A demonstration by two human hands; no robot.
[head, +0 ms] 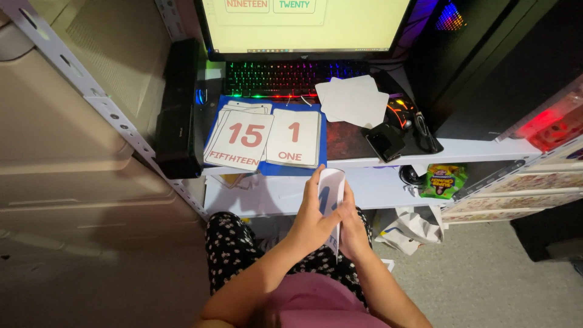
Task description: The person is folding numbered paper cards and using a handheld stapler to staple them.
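Over my lap, both hands hold a small stack of white number cards (pixel 331 193) on edge, the front one showing part of a blue numeral. My left hand (pixel 311 220) wraps the stack from the left, thumb on the top edge. My right hand (pixel 353 226) pinches it from the right. On the desk just beyond lie two piles of cards with red numerals, a left pile (pixel 238 140) and a right pile (pixel 294 138), both on a blue sheet (pixel 323 152).
A rainbow-lit keyboard (pixel 285 77) sits under a monitor (pixel 303 24). Blank white cards (pixel 354 100), a black phone (pixel 385 143) and a mouse (pixel 398 113) lie at the right. A black speaker (pixel 178 109) stands left; a green snack packet (pixel 444 180) lies on the lower shelf.
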